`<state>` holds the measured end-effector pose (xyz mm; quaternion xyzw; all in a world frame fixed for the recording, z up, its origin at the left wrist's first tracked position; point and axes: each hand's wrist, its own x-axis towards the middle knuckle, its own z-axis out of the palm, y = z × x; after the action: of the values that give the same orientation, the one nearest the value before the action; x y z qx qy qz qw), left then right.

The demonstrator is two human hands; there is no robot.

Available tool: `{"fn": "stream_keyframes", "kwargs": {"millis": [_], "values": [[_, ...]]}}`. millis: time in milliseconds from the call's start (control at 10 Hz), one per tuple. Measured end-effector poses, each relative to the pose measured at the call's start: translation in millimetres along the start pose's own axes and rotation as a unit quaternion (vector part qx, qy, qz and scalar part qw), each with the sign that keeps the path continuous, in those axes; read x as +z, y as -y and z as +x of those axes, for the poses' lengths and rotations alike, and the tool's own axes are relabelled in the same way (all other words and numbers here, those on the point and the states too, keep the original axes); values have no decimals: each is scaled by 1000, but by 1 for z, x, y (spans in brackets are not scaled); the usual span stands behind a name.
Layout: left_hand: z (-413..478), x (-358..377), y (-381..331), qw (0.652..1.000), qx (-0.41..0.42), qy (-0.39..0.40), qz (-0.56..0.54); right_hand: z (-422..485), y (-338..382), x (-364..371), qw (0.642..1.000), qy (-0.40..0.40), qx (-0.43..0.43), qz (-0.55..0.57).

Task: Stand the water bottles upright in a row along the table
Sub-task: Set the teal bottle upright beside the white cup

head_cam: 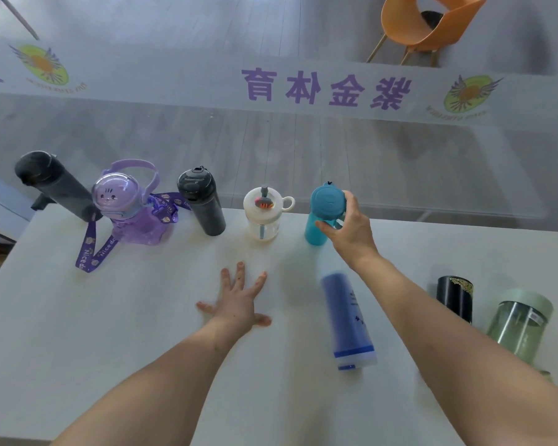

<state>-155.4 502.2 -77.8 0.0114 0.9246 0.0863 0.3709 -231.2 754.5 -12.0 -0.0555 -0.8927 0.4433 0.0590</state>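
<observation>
Right hand (348,230) wraps teal bottle (319,217) upright at row's right end beside white cup (262,217), left hand (239,300) spread flat on table (110,333), blue bottle (347,320) lying near right forearm.

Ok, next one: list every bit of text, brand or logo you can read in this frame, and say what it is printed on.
"Nice d…", cut off, repeats along the purple lanyard of the purple bear bottle.
"紫金体育", seen mirrored, on the frosted glass band.
Round winged logos on that band: lettering beneath too blurred to read.
Blue bottle lying down: dark marks, motion-blurred, unreadable.
Black canister: gold ornament, no legible words.
</observation>
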Motion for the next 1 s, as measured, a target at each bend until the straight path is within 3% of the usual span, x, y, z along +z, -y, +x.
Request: {"fn": "stream_keyframes", "kwargs": {"millis": [1000], "values": [[-3,-1,-2,1000,-1,3,-2,9,-11,-11,999,48,3,-4]]}}
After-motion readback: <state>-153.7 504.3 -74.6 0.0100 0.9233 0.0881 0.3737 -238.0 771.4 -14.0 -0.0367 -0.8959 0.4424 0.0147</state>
